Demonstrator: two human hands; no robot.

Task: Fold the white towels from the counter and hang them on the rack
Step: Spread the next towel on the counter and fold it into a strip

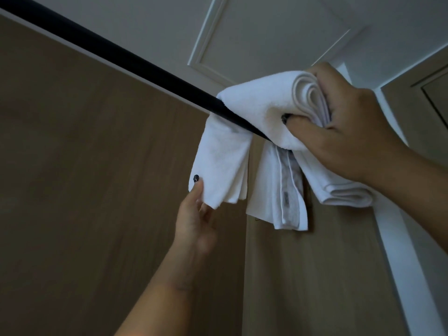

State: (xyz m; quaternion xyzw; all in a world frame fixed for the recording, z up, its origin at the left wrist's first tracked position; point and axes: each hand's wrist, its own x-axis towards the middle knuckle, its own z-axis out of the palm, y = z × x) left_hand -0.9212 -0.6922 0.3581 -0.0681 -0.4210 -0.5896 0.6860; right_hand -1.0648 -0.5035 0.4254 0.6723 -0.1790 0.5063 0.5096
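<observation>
A folded white towel (257,105) lies draped over a black rack bar (116,54) that runs from the upper left down toward the middle. My right hand (346,127) grips the towel's thick folded end on the near side of the bar, thumb pressed into the cloth. My left hand (196,214) reaches up from below and pinches the lower corner of the end hanging on the bar's left side. Another white towel (278,190) with a grey-trimmed edge hangs behind, partly hidden by the first one.
Brown wood-grain wall panels (84,166) fill the left and the lower middle. A white ceiling with a raised rectangular moulding (266,32) is above. A white door frame (397,238) runs down the right side.
</observation>
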